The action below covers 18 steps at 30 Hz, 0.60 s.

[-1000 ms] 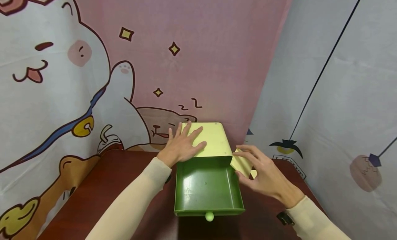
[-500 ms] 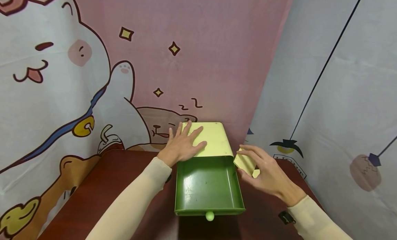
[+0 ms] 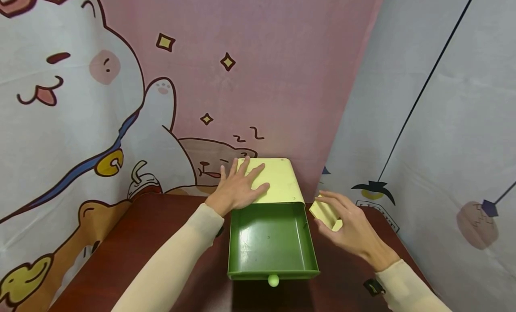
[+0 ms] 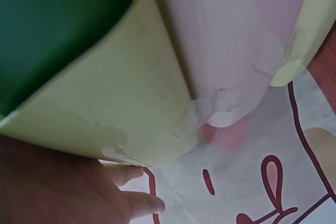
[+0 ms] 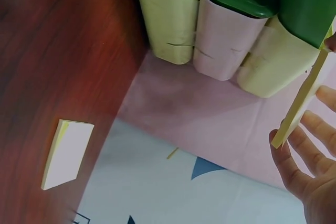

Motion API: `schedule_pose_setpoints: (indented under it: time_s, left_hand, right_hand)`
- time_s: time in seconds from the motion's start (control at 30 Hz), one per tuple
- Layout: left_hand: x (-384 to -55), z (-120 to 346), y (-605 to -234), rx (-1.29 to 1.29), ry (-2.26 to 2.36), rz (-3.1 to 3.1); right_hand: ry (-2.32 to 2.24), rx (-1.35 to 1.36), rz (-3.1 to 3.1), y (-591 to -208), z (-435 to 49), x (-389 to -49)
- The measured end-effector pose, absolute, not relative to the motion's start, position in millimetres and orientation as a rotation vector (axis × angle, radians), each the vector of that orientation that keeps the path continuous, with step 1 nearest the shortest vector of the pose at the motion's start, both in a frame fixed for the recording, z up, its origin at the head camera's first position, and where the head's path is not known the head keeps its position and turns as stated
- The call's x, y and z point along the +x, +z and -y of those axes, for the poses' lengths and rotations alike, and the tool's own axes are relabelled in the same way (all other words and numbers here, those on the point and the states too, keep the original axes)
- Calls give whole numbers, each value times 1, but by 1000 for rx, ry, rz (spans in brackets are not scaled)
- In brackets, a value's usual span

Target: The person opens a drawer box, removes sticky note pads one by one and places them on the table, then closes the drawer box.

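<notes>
The left hand (image 3: 235,188) lies palm down, its fingers spread and relaxed, on the pale yellow, smooth-sided casing with rounded corners (image 3: 280,179); it rests on that top face and grasps nothing. In the left wrist view two of its fingertips show just beside the casing's edge. The right hand (image 3: 350,224) is grasping a pale yellow, flat, rectangular pad (image 3: 324,212), pinched by its edges between the thumb and the fingers. The pad is tilted and lies in the air to the right of the casing, near it but apart in the head view.

From the front of the casing juts a glossy dark green, box-shaped drawer (image 3: 272,240) with a light green, round knob (image 3: 273,280) at the middle of its front. Below the yellow casing, the right wrist view shows a pale pink casing (image 5: 226,40) and then a second pale yellow casing (image 5: 168,24), each with a green part at its front. A whitish, flat, rectangular block with yellow along its edge (image 5: 68,156) lies on the dark red-brown, wood-grained table (image 3: 141,231). Behind stands a pink and whitish cloth backdrop (image 3: 282,79) printed with cartoon animals, and both arms wear cream sleeves (image 3: 173,258)
</notes>
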State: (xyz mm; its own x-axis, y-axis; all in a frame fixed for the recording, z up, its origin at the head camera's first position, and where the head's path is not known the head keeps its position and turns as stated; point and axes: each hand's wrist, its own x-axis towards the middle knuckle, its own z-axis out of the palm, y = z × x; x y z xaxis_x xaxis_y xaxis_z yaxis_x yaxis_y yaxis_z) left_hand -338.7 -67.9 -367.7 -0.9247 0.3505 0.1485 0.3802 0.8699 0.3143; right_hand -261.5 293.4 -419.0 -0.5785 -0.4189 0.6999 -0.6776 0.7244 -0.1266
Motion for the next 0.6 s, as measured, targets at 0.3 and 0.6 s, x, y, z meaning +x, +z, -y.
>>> schedule_pose_setpoints:
  time_s: [0.3,0.6]
  left_hand:
    - [-340,67,-367,-579,-507,2957]
    - [-340,68,-368,-576,-509,2961]
  right_hand:
    - [530,744,2261,-435,-303,-264]
    - [525,683,2298,-452,-314,-267]
